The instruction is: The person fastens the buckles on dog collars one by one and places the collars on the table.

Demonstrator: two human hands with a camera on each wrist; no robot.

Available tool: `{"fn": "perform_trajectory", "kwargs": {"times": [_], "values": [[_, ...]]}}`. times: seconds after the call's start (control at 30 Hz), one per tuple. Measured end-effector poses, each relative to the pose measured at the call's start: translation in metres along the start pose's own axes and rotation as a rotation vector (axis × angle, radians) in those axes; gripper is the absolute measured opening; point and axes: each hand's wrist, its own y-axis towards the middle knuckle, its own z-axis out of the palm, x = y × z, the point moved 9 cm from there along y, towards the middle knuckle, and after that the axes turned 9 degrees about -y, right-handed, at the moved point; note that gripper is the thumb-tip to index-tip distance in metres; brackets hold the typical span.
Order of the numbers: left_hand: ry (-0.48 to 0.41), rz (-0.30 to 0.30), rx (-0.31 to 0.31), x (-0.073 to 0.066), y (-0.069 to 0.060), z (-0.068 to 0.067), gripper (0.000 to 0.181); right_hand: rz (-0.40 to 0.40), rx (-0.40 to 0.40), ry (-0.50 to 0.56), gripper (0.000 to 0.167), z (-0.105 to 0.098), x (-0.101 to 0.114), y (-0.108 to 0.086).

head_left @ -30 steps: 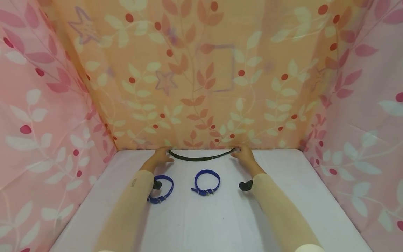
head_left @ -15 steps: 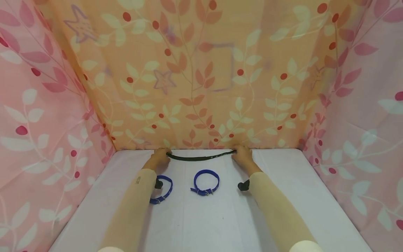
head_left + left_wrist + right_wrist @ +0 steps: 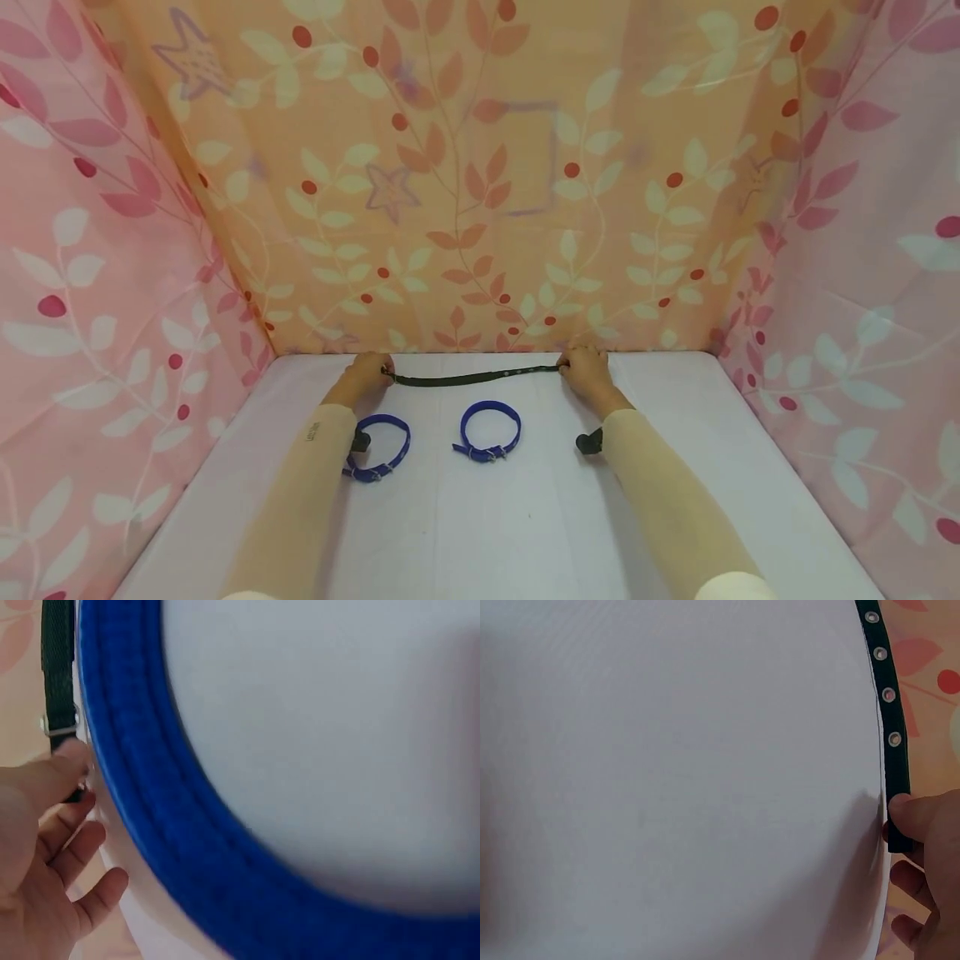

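A dark green collar [image 3: 457,381] stretches between both hands near the back of the white table. My left hand [image 3: 367,373] pinches its buckle end; the left wrist view shows thumb and finger on the strap [image 3: 58,697] just past a metal loop, the other fingers loosely bent. The other end, with a row of metal eyelets [image 3: 889,695], is pinched by my right hand [image 3: 587,372], its tip poking out past the thumb. A buckled blue collar [image 3: 408,442] lies by the left wrist, its band large in the left wrist view. Another blue collar [image 3: 517,429] lies in the middle.
The white table [image 3: 480,533] ends at a patterned orange cloth wall [image 3: 480,208] just behind the hands. Pink patterned cloth walls [image 3: 135,292] rise at both sides. A small black camera [image 3: 590,442] sits on the right wrist.
My left hand has moved left with the buckle end, and the green collar now hangs straighter, less bowed. My right hand has stayed nearly in place, shifting slightly right. The blue collars lie still.
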Motion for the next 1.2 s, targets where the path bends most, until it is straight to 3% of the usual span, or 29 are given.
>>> {"fn": "perform_trajectory", "kwargs": {"times": [0.07,0.2,0.43,0.53,0.77,1.0,1.2], "values": [[-0.020,0.019,-0.006,0.003,-0.005,-0.002,0.011,-0.010,0.009,0.031,0.009,0.000,-0.003,-0.001],[-0.118,0.116,-0.003,0.000,-0.015,-0.008,0.011,-0.009,0.033,0.144,0.010,-0.004,-0.014,-0.006],[-0.285,0.233,-0.066,-0.015,-0.036,-0.027,0.014,0.058,0.013,0.617,0.018,-0.023,-0.028,-0.016],[-0.388,0.253,-0.091,-0.018,-0.046,-0.034,0.016,0.072,-0.004,0.739,0.025,-0.034,-0.026,-0.020],[-0.656,0.245,-0.091,-0.021,-0.065,-0.048,0.027,0.139,-0.037,0.867,0.036,-0.046,-0.028,-0.028],[-0.770,0.165,-0.129,-0.029,-0.086,-0.058,0.037,0.224,-0.127,1.079,0.039,-0.055,-0.026,-0.046],[-0.831,0.176,-0.169,-0.040,-0.108,-0.069,0.035,0.226,-0.206,1.216,0.030,-0.095,-0.006,-0.075]]}}
